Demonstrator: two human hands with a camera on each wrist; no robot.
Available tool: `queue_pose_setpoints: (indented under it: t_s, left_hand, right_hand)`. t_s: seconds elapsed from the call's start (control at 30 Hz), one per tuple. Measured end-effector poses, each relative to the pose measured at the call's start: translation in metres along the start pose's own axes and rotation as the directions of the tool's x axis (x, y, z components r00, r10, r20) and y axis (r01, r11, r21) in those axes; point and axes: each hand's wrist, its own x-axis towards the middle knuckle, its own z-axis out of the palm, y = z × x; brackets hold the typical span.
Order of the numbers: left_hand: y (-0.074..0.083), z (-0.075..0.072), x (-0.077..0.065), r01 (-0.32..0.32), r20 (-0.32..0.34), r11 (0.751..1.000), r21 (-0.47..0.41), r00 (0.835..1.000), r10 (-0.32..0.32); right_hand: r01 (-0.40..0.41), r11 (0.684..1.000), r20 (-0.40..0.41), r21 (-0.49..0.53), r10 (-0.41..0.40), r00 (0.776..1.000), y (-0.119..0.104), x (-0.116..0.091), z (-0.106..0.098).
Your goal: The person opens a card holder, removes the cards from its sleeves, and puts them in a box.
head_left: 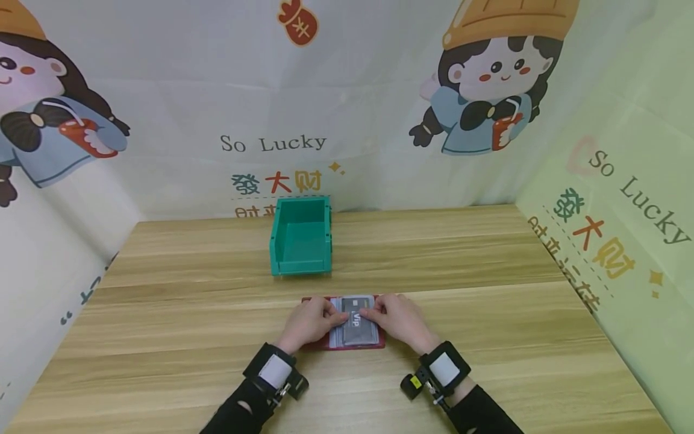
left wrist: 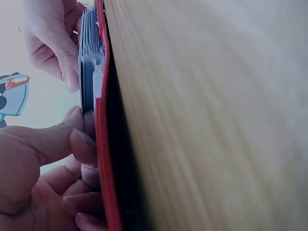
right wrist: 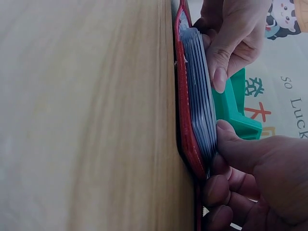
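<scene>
A red card holder (head_left: 382, 341) lies opened out flat on the table, its stack of clear plastic sleeves (right wrist: 199, 96) facing up. Inside the top sleeve shows a grey card (head_left: 356, 335) marked "VIP". My left hand (head_left: 310, 322) pinches the left edge of the sleeves, thumb on the top face and index finger curled beneath. From the other side my right hand (head_left: 403, 319) pinches the sleeves' right edge, its thumb on the card's face. Both thumb tips point toward each other over the card. The red cover (left wrist: 102, 130) lies under the sleeves.
A green open-top plastic bin (head_left: 300, 267) stands behind the card holder, near the back of the wood-grain table (head_left: 179, 313). Printed cloth (head_left: 374, 120) hangs along the back and both sides. A camera is strapped on each wrist.
</scene>
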Motion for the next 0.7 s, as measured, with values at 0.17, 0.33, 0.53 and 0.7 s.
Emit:
queue_pose_setpoints:
  t_s: [0.17, 0.33, 0.53, 0.7]
  left_hand:
    - [-0.0003, -0.0006, 0.0000, -0.002, 0.008, 1.000, 0.009, 1.000, 0.002]
    - [0.0003, -0.0011, -0.0004, -0.006, 0.015, 1.000, 0.008, 1.000, 0.006]
    - [-0.0025, -0.0006, 0.0018, -0.009, 0.026, 1.000, -0.012, 1.000, 0.010]
    - [-0.0090, -0.0018, 0.0040, -0.026, 0.042, 0.998, -0.053, 0.999, 0.028]
  right_hand:
    - [0.006, 1.000, 0.000, -0.008, -0.006, 1.000, -0.0002, -0.0005, 0.0001]
    - [0.016, 1.000, -0.001, -0.013, -0.016, 1.000, 0.0002, -0.0005, 0.0003]
    - [0.000, 1.000, 0.005, -0.007, 0.000, 1.000, -0.0008, -0.0005, -0.0005]
    - [0.021, 1.000, -0.007, -0.008, -0.021, 1.000, 0.0002, 0.0001, 0.0000]
